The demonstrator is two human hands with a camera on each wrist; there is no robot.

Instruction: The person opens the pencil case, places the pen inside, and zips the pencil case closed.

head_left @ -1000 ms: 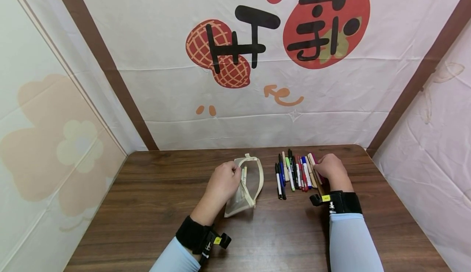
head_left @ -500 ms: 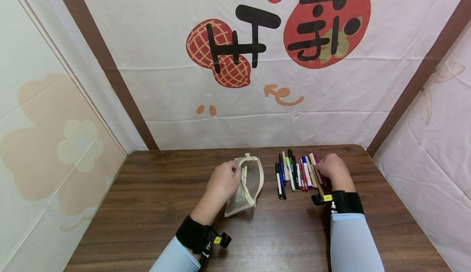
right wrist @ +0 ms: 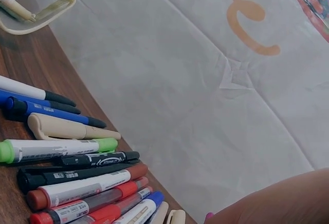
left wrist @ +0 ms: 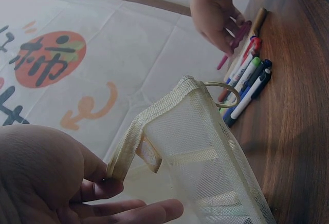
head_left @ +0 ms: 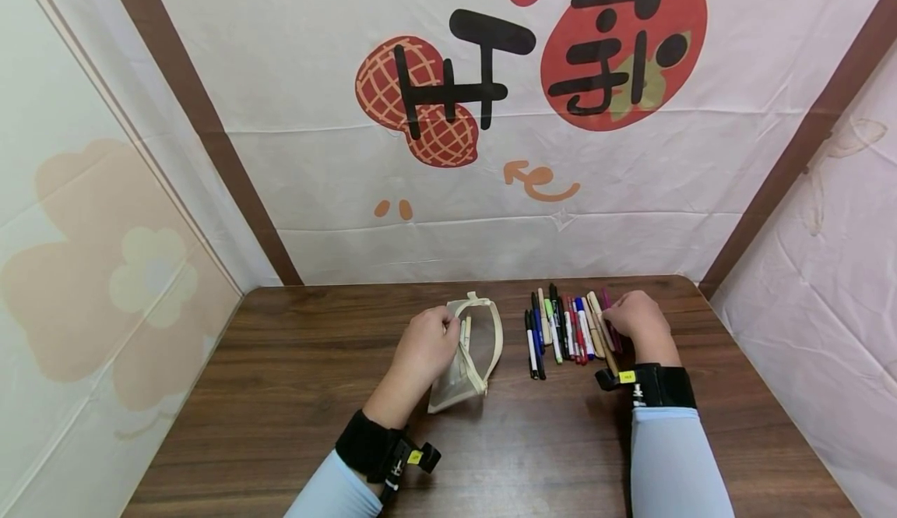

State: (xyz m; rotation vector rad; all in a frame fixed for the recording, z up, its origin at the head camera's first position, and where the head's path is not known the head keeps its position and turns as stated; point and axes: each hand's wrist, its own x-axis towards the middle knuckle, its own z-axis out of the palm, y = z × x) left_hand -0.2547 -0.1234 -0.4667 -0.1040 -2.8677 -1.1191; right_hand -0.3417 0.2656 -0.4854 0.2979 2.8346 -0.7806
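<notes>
My left hand [head_left: 425, 347] pinches the cream rim of a mesh pencil pouch [left wrist: 180, 154] between thumb and finger. The pouch stands with its mouth held wide, and pale pens [head_left: 466, 333] show inside it. Over the right end of a row of pens, my right hand [head_left: 636, 319] pinches a magenta pen [left wrist: 237, 40], seen best in the left wrist view. Its fingertips lie close to a tan pen [head_left: 596, 311] at the row's end. Only the edge of the right hand shows in the right wrist view.
Several pens and markers lie side by side right of the pouch, among them a green-capped marker [right wrist: 56, 150], a blue pen [right wrist: 49, 110] and a black marker [right wrist: 77, 176]. The brown wooden table [head_left: 294, 393] ends at a printed white cloth [head_left: 329, 253].
My right hand has shifted slightly right, and the magenta pen has moved with it, away from the tan pen. The left hand and the pouch keep their place.
</notes>
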